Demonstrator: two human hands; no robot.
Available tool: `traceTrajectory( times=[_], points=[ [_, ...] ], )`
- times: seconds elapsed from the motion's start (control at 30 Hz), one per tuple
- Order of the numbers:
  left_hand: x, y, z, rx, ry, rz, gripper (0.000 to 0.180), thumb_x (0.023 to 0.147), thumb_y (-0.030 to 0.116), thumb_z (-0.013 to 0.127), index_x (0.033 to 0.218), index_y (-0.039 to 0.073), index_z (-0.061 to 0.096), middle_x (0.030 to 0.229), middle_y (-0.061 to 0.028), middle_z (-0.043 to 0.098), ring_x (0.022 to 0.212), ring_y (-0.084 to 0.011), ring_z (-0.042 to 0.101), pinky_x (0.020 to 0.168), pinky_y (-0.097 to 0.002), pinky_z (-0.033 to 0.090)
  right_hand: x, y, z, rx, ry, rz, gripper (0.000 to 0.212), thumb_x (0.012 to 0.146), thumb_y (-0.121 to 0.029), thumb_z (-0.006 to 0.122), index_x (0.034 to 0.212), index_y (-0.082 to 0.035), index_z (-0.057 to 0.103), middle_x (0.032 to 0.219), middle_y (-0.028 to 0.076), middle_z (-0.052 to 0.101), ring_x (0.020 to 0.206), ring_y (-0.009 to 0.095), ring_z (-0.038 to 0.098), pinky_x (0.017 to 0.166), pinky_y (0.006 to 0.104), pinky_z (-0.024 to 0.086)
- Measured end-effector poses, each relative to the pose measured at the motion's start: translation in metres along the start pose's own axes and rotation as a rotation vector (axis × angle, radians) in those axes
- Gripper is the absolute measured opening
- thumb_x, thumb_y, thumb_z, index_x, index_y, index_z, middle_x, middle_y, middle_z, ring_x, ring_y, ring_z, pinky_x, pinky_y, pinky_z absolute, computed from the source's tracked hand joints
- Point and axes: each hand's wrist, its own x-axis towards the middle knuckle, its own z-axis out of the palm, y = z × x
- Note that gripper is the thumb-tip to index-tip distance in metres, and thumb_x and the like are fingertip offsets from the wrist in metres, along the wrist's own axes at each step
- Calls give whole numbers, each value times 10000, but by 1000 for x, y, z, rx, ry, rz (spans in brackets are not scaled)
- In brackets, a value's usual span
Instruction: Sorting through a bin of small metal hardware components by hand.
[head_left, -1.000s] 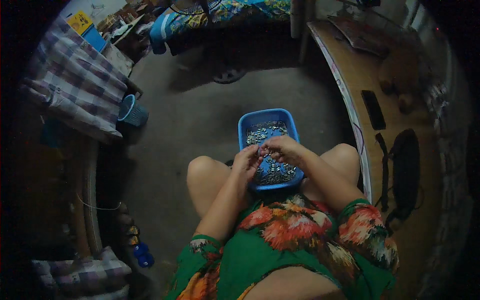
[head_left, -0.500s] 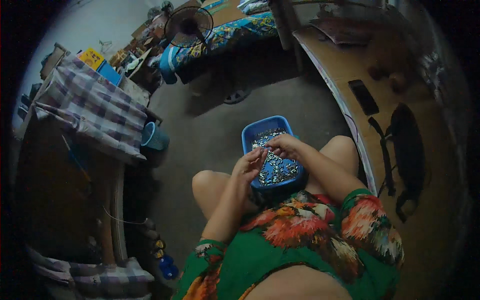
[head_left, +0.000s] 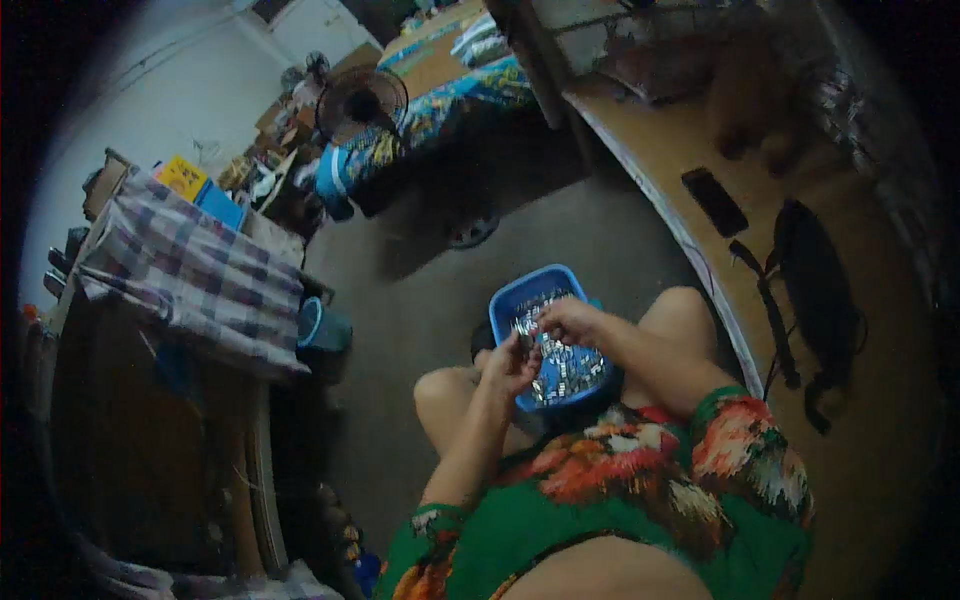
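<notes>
A blue plastic basin (head_left: 507, 303) sits at my lap between my knees, holding a scatter of small shiny metal pieces (head_left: 567, 377). Both my hands are over it, close together. My left hand (head_left: 512, 364) is at the basin's left side, palm turned inward and fingers curled up in a pinch. My right hand (head_left: 572, 322) comes in from the right, with thumb and fingertips pressed together near the left fingertips. Whatever small thing either hand pinches is too tiny and blurred to name.
At right is a wooden bed edge with a phone (head_left: 715, 201) and a black bag with a strap (head_left: 812, 265). A checked cloth (head_left: 195, 260) hangs over a table at left, beside a blue bin (head_left: 325, 327). A fan (head_left: 362, 105) stands farther back.
My head view has shifted, so the basin and my legs sit lower in the picture. My hands have drawn slightly apart, the left one lower than the right.
</notes>
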Motion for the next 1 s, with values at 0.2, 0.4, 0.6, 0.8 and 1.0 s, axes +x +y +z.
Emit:
traceTrajectory(
  times=[0.2, 0.4, 0.6, 0.8, 1.0],
  points=[
    [-9, 14, -2, -166, -146, -129, 311, 876, 267, 424, 998, -14, 475, 871, -149, 524, 745, -215, 506, 659, -288, 455, 1, 10, 1, -13, 99, -20, 125, 757, -128, 592, 861, -60, 582, 550, -29, 457, 444, 41, 376, 359, 173, 248],
    [4, 19, -10, -101, -179, -28, 240, 831, 151, 523, 992, -28, 519, 927, -140, 555, 807, -194, 547, 723, -249, 486, 9, 3, -7, 110, 20, 34, 152, 795, -94, 524, 940, -51, 510, 604, -19, 441, 443, 42, 346, 347, 166, 227],
    [12, 9, -14, -188, -274, -97, 282, 834, 250, 529, 945, -10, 525, 830, -100, 555, 737, -161, 536, 638, -218, 469, 3, -5, 6, -3, 24, 36, 123, 791, -204, 568, 782, -83, 546, 580, -15, 475, 420, 46, 338, 359, 187, 234],
    [15, -6, -6, -157, -54, -23, 303, 816, 324, 546, 870, 26, 530, 797, -106, 550, 687, -170, 520, 593, -228, 454, 5, 2, 8, -74, 160, 5, 156, 762, -217, 612, 865, -106, 573, 627, -24, 508, 510, 52, 427, 434, 188, 303],
    [2, -14, 9, -196, 110, 187, 196, 825, 223, 546, 883, 36, 558, 779, -74, 572, 682, -163, 534, 622, -237, 469, 7, -4, 16, -229, 126, -81, 210, 760, -275, 615, 854, -89, 589, 641, -36, 515, 519, 46, 413, 431, 192, 287]
  ],
)
